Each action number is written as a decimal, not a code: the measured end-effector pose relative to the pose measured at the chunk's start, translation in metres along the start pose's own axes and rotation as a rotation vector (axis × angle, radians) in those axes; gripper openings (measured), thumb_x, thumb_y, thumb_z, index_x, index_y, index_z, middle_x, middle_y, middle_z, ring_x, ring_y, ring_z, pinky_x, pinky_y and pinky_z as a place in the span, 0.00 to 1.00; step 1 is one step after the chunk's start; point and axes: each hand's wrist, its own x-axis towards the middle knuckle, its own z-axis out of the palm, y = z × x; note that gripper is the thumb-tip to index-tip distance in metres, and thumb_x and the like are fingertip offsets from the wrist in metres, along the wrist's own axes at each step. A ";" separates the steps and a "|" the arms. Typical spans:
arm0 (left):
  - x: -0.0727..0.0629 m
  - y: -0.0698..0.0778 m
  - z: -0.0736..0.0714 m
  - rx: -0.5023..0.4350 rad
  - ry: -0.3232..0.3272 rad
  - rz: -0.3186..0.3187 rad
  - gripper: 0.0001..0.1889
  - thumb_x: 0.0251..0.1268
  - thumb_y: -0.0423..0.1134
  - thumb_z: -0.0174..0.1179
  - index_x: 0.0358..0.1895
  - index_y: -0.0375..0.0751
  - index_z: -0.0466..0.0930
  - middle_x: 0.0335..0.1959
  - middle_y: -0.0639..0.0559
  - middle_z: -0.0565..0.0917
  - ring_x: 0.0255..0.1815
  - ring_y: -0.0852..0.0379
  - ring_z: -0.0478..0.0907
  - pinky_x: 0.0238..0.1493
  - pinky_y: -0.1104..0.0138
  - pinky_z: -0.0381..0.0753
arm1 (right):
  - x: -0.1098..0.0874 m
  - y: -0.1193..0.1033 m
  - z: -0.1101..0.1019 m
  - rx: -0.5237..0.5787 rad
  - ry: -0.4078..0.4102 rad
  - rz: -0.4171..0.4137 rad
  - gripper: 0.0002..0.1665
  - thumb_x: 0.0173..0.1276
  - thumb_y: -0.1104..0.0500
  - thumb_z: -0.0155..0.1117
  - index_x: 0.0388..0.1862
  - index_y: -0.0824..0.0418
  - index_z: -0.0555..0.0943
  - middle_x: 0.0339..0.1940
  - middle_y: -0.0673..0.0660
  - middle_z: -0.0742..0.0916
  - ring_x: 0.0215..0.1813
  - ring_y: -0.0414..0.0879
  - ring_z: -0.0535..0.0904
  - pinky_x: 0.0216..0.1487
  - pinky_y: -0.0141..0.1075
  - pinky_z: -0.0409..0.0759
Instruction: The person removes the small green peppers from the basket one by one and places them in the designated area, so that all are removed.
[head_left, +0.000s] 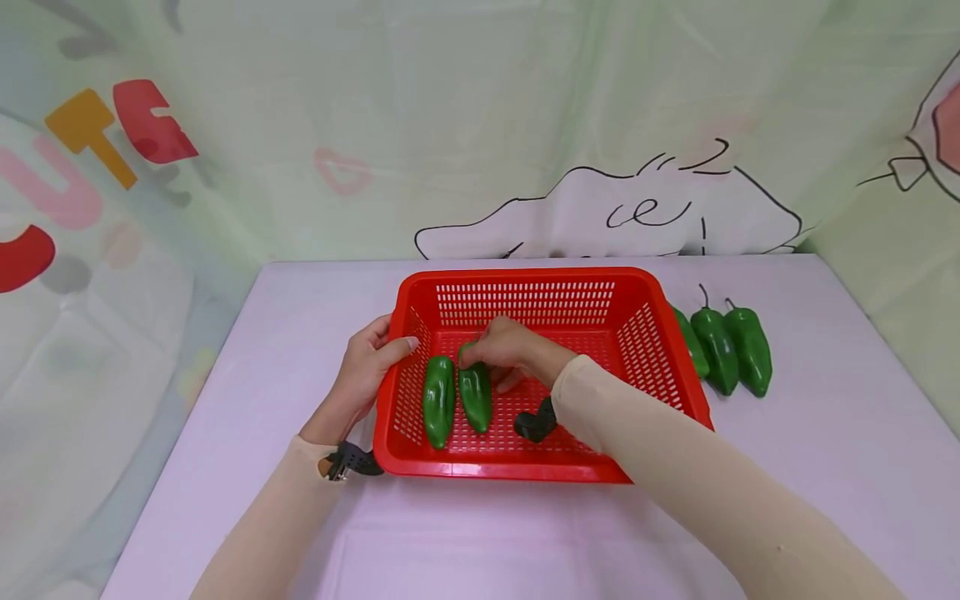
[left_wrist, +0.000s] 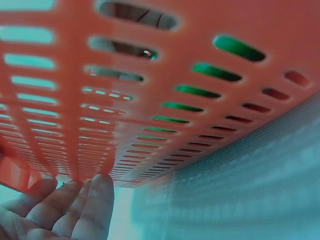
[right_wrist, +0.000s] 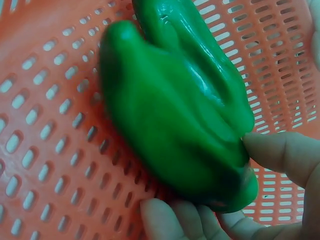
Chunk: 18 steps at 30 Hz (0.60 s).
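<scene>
A red plastic basket point(head_left: 517, 471) with slotted walls sits on the table. My left hand point(head_left: 367, 362) grips its left rim, thumb over the inside and fingers point(left_wrist: 97, 207) against the outer wall. Inside the basket, my right hand point(head_left: 510, 346) pinches a glossy green pepper point(head_left: 476, 396) near its stem end. In the right wrist view the thumb is on one side of this pepper point(right_wrist: 170, 120), with the other fingers along the opposite side. A second green pepper point(head_left: 438, 404) lies just left of it, and its shiny side point(right_wrist: 200, 65) shows behind the held one.
Several green peppers point(head_left: 750, 350) lie on the table outside the basket's right wall, one partly hidden by the rim. The table point(head_left: 465, 542) has a pale lilac cover. A printed curtain point(head_left: 480, 125) hangs behind it.
</scene>
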 end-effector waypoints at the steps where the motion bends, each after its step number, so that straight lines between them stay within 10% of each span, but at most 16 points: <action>1: 0.000 0.000 0.000 -0.001 0.001 0.000 0.26 0.75 0.37 0.57 0.73 0.36 0.69 0.62 0.32 0.81 0.54 0.38 0.87 0.46 0.53 0.90 | 0.000 0.000 0.000 -0.005 0.001 -0.004 0.11 0.65 0.55 0.71 0.30 0.61 0.81 0.28 0.55 0.85 0.30 0.48 0.83 0.39 0.46 0.91; 18: 0.001 -0.001 0.000 -0.019 -0.003 -0.010 0.27 0.75 0.37 0.57 0.74 0.37 0.69 0.62 0.33 0.81 0.54 0.39 0.86 0.47 0.53 0.90 | -0.003 0.000 0.003 -0.081 0.015 -0.038 0.15 0.59 0.59 0.73 0.20 0.58 0.75 0.24 0.54 0.83 0.27 0.46 0.84 0.31 0.42 0.90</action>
